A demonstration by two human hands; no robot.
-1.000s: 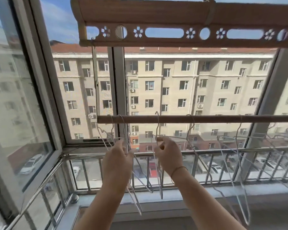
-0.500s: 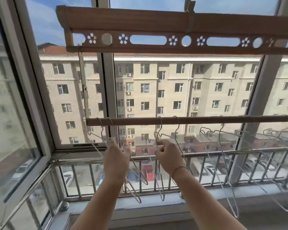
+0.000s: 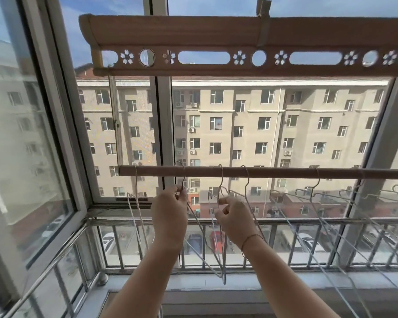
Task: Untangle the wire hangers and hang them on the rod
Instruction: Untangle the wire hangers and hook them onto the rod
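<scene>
Head view looks out through a window (image 3: 163, 125), with a pierced rail (image 3: 239, 37) high above the rod (image 3: 262, 172) and a railing (image 3: 285, 222) below it. The rod runs level across the middle. The hangers (image 3: 317, 196) are hooked over it. At least 5 hooks show, and those toward the rod's right end tilt and overlap too much to count.

The 1st hanger (image 3: 136, 203) dangles free near the rod's left end. Just under the rod, the left hand (image 3: 170, 214) pinches the neck of the 2nd hanger (image 3: 183, 175), whose hook sits over the rod. Further right under the rod, the right hand (image 3: 233, 220) has its fingers curled at the shoulder of the 3rd hanger (image 3: 221, 180) and seems to pinch the wire. That hook is over the rod too. Below the hands the 2 frames cross.

The step in hand looks like parting these 2 hangers, now that both are hooked on. The next move calls for sliding 1 along the rod while steadying the other, and watching that the lower loops come free. After that, the tilted cluster toward the rod's right end probably needs the same.
</scene>
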